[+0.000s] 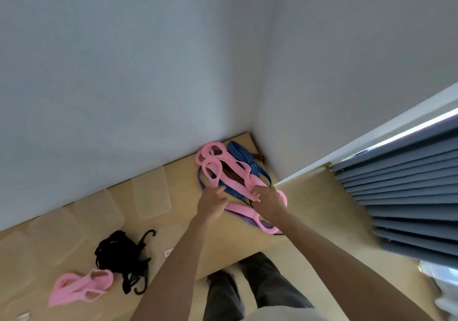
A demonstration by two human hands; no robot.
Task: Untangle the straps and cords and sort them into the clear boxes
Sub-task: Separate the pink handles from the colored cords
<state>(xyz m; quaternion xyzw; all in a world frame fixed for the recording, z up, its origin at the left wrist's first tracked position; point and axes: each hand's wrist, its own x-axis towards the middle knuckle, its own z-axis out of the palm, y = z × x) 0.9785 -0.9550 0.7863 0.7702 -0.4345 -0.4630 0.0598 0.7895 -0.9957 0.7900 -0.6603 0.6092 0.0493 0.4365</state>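
Note:
A tangle of wide pink straps [230, 165], blue striped straps [241, 154], a purple strap [201, 183] and a dark brown cord [259, 157] lies in the far corner of the wooden table [223, 241]. My right hand [269, 203] rests on the tangle, its fingers curled round a pink strap near the middle. My left hand [212, 203] is at the tangle's left edge with loosely curled fingers just below a pink loop, and it holds nothing that I can see. Clear boxes [151, 193] stand along the wall to the left.
A bundle of black hooked cords [124, 253] and a heap of pink straps [79, 287] lie at the near left, seemingly in clear boxes. Two walls meet behind the tangle. Grey curtains [401, 196] hang at the right. My legs show below the table's edge.

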